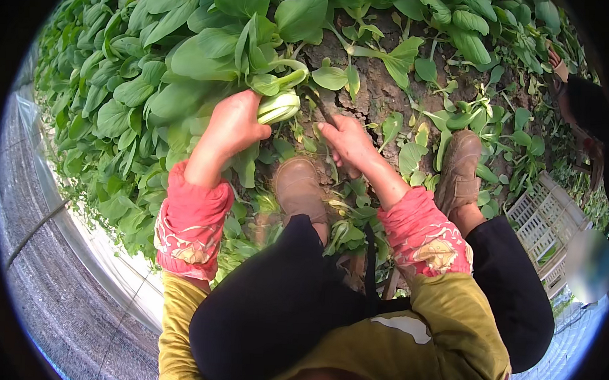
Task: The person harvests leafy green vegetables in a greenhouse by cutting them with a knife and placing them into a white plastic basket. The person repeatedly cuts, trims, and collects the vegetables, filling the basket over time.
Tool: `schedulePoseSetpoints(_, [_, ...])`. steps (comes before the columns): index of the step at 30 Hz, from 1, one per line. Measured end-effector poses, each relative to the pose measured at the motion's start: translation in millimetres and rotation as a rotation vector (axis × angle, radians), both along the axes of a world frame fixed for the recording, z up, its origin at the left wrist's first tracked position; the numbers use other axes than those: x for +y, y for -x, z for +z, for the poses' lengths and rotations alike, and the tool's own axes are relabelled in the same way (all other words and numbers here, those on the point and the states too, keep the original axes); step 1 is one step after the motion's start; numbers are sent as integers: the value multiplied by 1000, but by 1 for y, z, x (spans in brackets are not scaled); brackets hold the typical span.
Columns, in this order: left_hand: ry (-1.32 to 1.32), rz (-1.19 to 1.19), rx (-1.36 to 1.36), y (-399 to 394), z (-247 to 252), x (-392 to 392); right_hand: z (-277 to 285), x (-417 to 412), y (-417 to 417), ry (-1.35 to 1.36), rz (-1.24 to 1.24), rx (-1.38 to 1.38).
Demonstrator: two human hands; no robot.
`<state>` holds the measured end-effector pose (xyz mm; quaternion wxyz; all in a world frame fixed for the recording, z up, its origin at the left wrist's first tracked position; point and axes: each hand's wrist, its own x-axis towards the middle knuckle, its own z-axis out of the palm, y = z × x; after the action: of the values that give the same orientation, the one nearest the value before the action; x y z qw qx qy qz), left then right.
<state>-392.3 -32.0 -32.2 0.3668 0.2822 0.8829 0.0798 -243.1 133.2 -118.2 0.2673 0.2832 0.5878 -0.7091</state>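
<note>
My left hand (236, 120) is closed around a leafy green vegetable, its pale stem bases (279, 107) sticking out past the thumb side. Just beyond that fist, the bent pale stalks of another green plant (285, 80) show at the edge of the dense crop. In my right hand (348, 141) is a narrow dark tool, perhaps a knife (322, 106), pointing up and left towards the stalks; its tip is hard to make out. Cracked soil (362, 103) with scattered leaves lies beyond the right hand.
Dense leafy plants (130, 90) fill the left and top. My brown shoes (298, 187) stand on leaf-strewn soil. At the right is a pale plastic crate (548, 221), with another person's hand (557, 63) farther up. Dark ground sheeting (71, 281) runs along the lower left.
</note>
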Motion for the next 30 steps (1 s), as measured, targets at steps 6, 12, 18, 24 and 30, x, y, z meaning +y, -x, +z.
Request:
schedulePoseSetpoints(6, [-562,575,-1111,-26,46,14,66,52,-7,254,-438,361])
schedulePoseSetpoints(12, [-749,602,-979,-44,71,22,84,70,-5,20,-378,371])
schedulePoseSetpoints(18, [-728,145,-448,-51,54,53,89,53,-17,349,-508,221])
schedulePoseSetpoints(24, [-678,36,-524,-23,20,72,71,71,-19,230,-447,148])
schedulePoseSetpoints(30, [-697,304,-941,-11,13,69,62,64,-3,261,-449,160])
